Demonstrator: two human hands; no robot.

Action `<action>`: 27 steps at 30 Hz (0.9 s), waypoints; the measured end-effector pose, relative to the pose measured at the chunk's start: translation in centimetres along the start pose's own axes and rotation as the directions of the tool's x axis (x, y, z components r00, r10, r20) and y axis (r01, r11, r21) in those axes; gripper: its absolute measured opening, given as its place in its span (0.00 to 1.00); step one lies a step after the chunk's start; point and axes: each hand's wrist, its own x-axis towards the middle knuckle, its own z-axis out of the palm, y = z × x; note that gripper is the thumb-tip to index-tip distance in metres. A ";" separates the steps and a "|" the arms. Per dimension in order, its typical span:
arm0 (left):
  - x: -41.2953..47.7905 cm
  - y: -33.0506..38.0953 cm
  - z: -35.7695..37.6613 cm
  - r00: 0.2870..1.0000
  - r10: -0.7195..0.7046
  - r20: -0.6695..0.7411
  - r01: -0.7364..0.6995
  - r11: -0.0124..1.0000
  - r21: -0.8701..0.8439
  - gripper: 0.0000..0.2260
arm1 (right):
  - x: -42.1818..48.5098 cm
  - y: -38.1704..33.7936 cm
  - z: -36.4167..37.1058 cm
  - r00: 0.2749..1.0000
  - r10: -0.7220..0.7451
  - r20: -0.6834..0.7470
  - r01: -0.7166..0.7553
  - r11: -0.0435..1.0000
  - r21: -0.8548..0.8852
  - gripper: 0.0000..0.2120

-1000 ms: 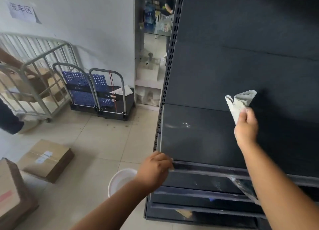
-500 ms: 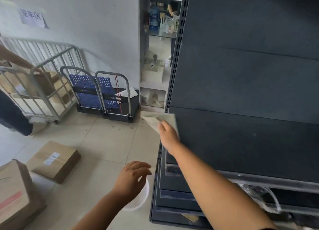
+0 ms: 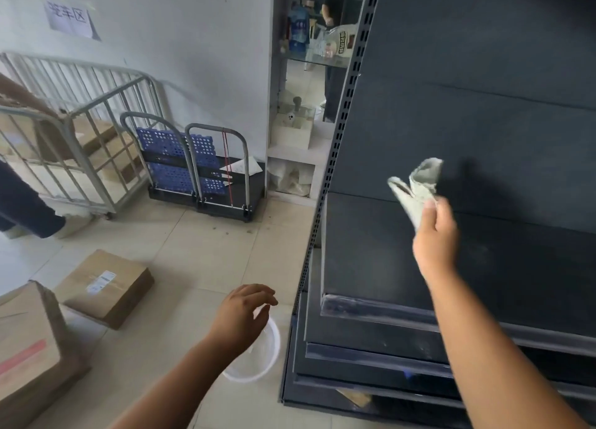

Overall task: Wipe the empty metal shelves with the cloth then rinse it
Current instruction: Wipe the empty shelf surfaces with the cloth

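Observation:
A dark metal shelf unit (image 3: 483,122) fills the right side, its upper shelf (image 3: 371,251) bare. My right hand (image 3: 435,238) is raised over that shelf, shut on a crumpled pale grey cloth (image 3: 416,187) that sticks up from my fingers, lifted off the surface. My left hand (image 3: 245,309) hovers with fingers apart, holding nothing, above a white bucket (image 3: 261,361) that stands on the floor by the unit's left corner. Lower shelves (image 3: 371,354) step out below.
Cardboard boxes (image 3: 106,286) lie on the tiled floor at left. A folded blue trolley (image 3: 190,167) and a metal cage cart (image 3: 74,145) stand against the wall. A person's leg (image 3: 22,203) shows at far left, another person behind the unit.
My right hand has swung with the cloth from the shelf's left edge back to the right and lifted. My left hand, off the shelf's front lip since one second ago, stays over the bucket.

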 end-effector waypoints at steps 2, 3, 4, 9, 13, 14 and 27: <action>0.1 0.3 0.3 1.000 0.009 0.013 -0.008 1.000 -0.019 0.08 | -0.2 1.9 -1.8 0.999 0.001 0.054 0.011 0.974 -0.224 0.11; 0.0 0.3 0.4 1.000 0.006 0.013 -0.006 1.000 -0.026 0.08 | -0.6 3.2 -1.6 0.993 0.039 0.107 -0.003 0.949 -0.317 0.11; -0.1 0.2 0.4 1.000 -0.005 0.009 0.006 0.999 -0.031 0.08 | -1.5 4.1 -1.0 0.978 0.084 0.193 -0.002 0.919 -0.393 0.11; -1.8 -1.9 -0.4 0.995 -0.102 -0.019 0.101 0.995 -0.026 0.08 | -8.8 3.3 6.0 0.817 0.006 0.576 0.250 0.897 -0.364 0.14; -3.0 -3.2 -1.4 0.982 -0.185 -0.034 0.185 0.983 0.010 0.10 | -11.8 -3.5 11.1 0.652 0.161 0.741 -0.197 0.980 -0.040 0.14; -3.3 -3.4 -1.7 0.978 -0.204 -0.035 0.204 0.979 0.007 0.11 | -12.4 -4.8 12.1 0.592 0.218 0.776 -0.387 0.921 0.036 0.14; -5.4 -3.8 -5.4 0.624 -0.714 0.316 0.615 0.200 -0.763 0.20 | -17.5 -3.9 14.6 0.250 0.284 0.926 -0.867 0.491 0.083 0.14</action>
